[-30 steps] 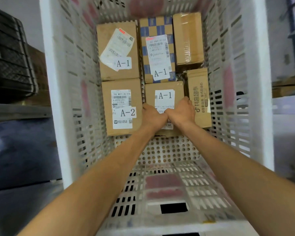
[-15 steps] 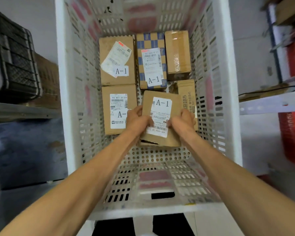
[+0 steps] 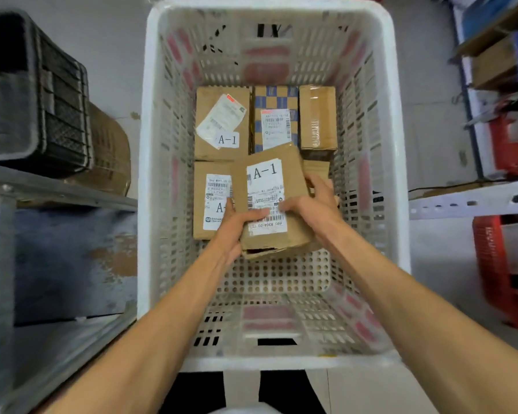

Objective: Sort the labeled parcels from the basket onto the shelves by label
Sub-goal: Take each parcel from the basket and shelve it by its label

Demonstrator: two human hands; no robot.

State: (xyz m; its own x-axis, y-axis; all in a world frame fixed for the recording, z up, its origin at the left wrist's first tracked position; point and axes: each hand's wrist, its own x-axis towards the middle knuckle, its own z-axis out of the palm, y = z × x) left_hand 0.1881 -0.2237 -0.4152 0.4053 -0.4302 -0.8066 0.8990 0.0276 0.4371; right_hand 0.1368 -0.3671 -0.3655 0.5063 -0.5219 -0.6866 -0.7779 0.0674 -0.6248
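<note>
**Over the basket floor, both hands grip an A-1 parcel**

Above the middle of the white plastic basket (image 3: 150,186), a brown cardboard parcel labeled A-1 (image 3: 271,201) is held tilted, clear of the perforated floor. The left hand (image 3: 237,227) clasps its left edge, fingers curled onto the label; the right hand (image 3: 314,204) clasps its right edge. Behind it, along the far wall, lie another A-1 box (image 3: 222,124), a blue-checked box (image 3: 275,115) and a taped brown box (image 3: 317,121). A partly hidden box (image 3: 213,201) lies at the left wall.
</note>
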